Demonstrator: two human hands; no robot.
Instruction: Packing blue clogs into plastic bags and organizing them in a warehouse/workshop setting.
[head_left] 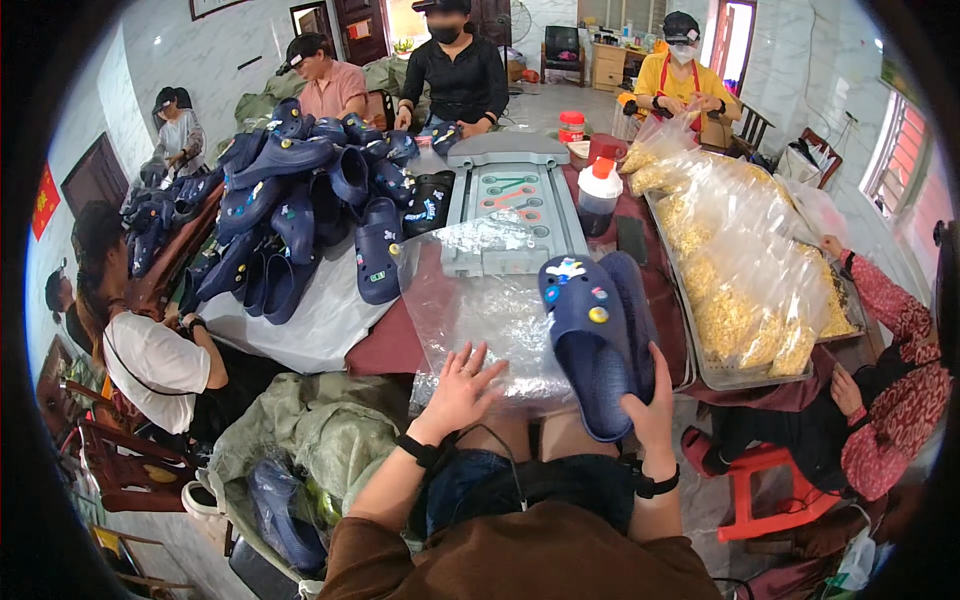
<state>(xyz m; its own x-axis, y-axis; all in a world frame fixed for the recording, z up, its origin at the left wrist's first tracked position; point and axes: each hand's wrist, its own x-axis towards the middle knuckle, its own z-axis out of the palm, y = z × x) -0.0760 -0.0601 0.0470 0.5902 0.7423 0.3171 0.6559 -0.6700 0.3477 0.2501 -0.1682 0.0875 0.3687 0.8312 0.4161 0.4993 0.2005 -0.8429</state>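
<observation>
- Our right hand (648, 405) is clamped around the heel end of a pair of dark navy foam clogs (597, 335), held together sole to sole with their toes pointing away from us; the near clog carries small coloured charms on its upper.
- The pair sits just right of the centre of the view, over the near edge of the table and above our right knee.
- Our left hand (462, 388) lies flat with its fingers spread apart, pressing on a stack of clear plastic bags (480, 300); it grips nothing.
- The bags lie on a dark red tablecloth (385, 345) directly in front of us, touching the clogs' left side.
- Beyond the bags stands a grey plastic sealing machine (512, 195) with a long flat bed, and just to its right a dark bottle with a white and red cap (598, 198).
- To the left, well apart from our hands, a big heap of dark blue clogs with charms (300, 200) rests on a white sheet (320, 320).
- To the right, a long metal tray (740, 375) holds clear bags of yellow pieces (735, 290).
- Several other people sit round the table: one in a white shirt (150, 360) on the left, one in black (460, 75) at the far end, one in yellow (685, 85) at far right, and one in a red patterned sleeve (895, 330) reaching for the tray.
- A red plastic stool (770, 495) stands by our right leg, and a grey-green sack (320, 430) sits below our left arm.
</observation>
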